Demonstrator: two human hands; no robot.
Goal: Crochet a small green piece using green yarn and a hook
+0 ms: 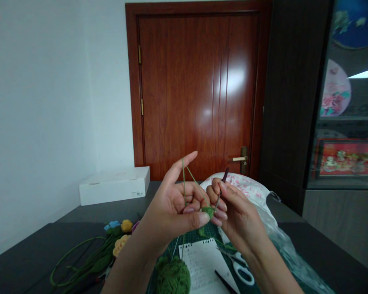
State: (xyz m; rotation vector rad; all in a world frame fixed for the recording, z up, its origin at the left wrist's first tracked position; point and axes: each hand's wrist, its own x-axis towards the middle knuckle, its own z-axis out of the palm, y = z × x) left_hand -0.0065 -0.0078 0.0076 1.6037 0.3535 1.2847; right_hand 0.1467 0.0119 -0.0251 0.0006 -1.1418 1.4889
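Between thumb and fingers, my left hand (180, 200) pinches a small piece of green crochet work (208, 211). Its index finger points up, with green yarn (184, 179) looped over it and running down to the work. My right hand (236, 206) grips a crochet hook (225, 174) with a dark purple handle; the hook's metal shaft reaches the edge of the green piece. Below my hands sits a ball of green yarn (173, 275). The exact stitch at the hook's tip is too small to make out.
A handwritten notepad (199, 261), a black pen (224, 281) and white-handled scissors (243, 273) lie on a green cutting mat. Crocheted flowers (122, 243) with green stems are at left. A white box (115, 185) stands behind; a plastic bag (272, 228) lies right.
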